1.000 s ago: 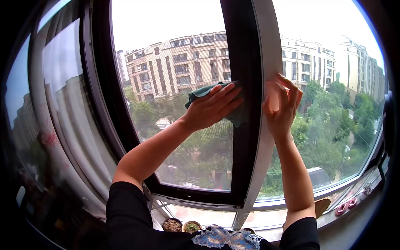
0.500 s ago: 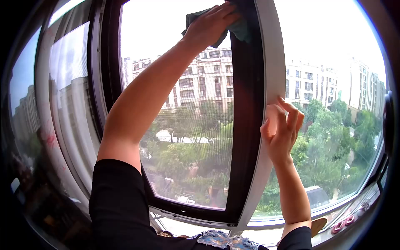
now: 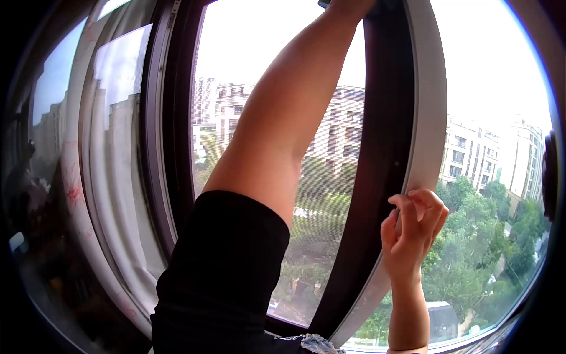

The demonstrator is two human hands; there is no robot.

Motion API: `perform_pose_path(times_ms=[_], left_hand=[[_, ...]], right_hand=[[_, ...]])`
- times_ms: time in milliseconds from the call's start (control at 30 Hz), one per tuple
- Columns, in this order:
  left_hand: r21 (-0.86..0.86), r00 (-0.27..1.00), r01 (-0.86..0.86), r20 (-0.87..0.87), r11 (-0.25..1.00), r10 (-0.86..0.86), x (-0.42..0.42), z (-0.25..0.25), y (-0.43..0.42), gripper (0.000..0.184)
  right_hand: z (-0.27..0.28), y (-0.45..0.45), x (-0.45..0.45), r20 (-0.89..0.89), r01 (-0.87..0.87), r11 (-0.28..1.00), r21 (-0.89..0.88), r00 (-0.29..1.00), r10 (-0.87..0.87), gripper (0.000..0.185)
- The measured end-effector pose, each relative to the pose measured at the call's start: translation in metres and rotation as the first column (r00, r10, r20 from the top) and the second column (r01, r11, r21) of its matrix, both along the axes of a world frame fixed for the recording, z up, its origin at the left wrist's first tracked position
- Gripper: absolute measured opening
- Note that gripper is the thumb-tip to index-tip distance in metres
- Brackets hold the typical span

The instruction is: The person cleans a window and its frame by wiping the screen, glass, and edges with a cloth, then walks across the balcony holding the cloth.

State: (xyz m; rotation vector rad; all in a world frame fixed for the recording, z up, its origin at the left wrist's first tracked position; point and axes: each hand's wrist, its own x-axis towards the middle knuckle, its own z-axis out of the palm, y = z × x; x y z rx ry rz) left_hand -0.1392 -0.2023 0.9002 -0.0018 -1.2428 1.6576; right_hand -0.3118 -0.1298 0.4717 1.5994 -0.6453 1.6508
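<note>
My left arm reaches up across the screened window (image 3: 330, 194), and my left hand (image 3: 354, 7) is at the top edge of the view, mostly cut off. A small bit of the dark green cloth (image 3: 323, 3) shows beside it, near the top of the dark window frame (image 3: 386, 118); the fingers are out of sight. Lower right, my right hand (image 3: 414, 227) rests against the pale grey post (image 3: 429, 118), its fingers bent and apart, with nothing held in them.
A light curtain (image 3: 112, 153) hangs at the left beside a glass pane that reflects buildings. To the right of the post is another large window pane (image 3: 477, 236). Trees and apartment buildings stand outside.
My left hand has moved up with the green cloth, from the middle of the dark frame to the top edge of the view. My right hand remains at the post, lower in view.
</note>
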Motion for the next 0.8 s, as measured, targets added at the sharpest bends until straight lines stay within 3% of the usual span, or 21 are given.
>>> perform_pose_path(times_ms=[100,167,267,300,333,433,467,567,667,733,800], left_hand=[[0.097,0.988,-0.153,0.041,0.983,0.150,0.020,0.000,0.011,0.030],[0.311,0.965,-0.224,-0.061,0.924,0.254,0.019,0.002,0.015,0.034],[0.249,0.971,-0.194,-0.091,0.949,0.223,0.028,-0.023,0.006,0.044],[0.730,0.994,-0.034,-0.046,0.683,0.099,0.031,-0.086,0.091,0.055],[0.307,0.996,-0.024,-0.071,0.952,0.048,0.037,-0.028,-0.002,0.058],[0.360,0.975,-0.049,-0.185,0.932,0.122,0.056,-0.039,0.007,0.070],[0.221,0.986,-0.011,-0.162,0.975,0.047,0.068,-0.032,0.002,0.066],[0.182,0.939,-0.222,-0.225,0.958,0.260,0.109,-0.029,0.019,0.068],[0.246,0.859,-0.296,-0.355,0.923,0.370,0.148,-0.026,0.026,0.074],[0.307,0.806,-0.285,-0.437,0.908,0.400,0.177,-0.030,0.033,0.071],[0.256,0.774,-0.312,-0.490,0.915,0.401,0.224,-0.019,0.023,0.056]], right_hand=[[0.000,-0.001,0.000,-0.022,0.036,0.999,0.003,0.999,-0.036,0.018],[0.000,-0.003,-0.004,-0.001,0.049,0.999,0.003,0.999,-0.049,0.018],[0.000,-0.002,-0.001,-0.010,0.079,0.997,0.000,0.997,-0.079,0.019],[-0.001,-0.003,0.000,0.016,0.059,0.998,0.010,0.998,-0.059,0.019],[-0.002,-0.005,-0.001,0.010,0.055,0.998,0.010,0.998,-0.055,0.019],[-0.001,-0.007,-0.001,0.009,0.116,0.992,-0.051,0.993,-0.116,0.017],[-0.001,-0.008,0.000,0.009,0.124,0.991,-0.054,0.992,-0.123,0.017],[-0.002,-0.007,0.001,0.016,0.145,0.988,-0.052,0.989,-0.144,0.018],[-0.001,-0.008,0.000,0.017,0.170,0.984,-0.045,0.985,-0.169,0.018],[-0.002,-0.007,0.000,0.016,0.161,0.986,-0.053,0.987,-0.160,0.019],[-0.002,-0.009,-0.002,0.008,0.169,0.984,-0.060,0.986,-0.169,0.019]])
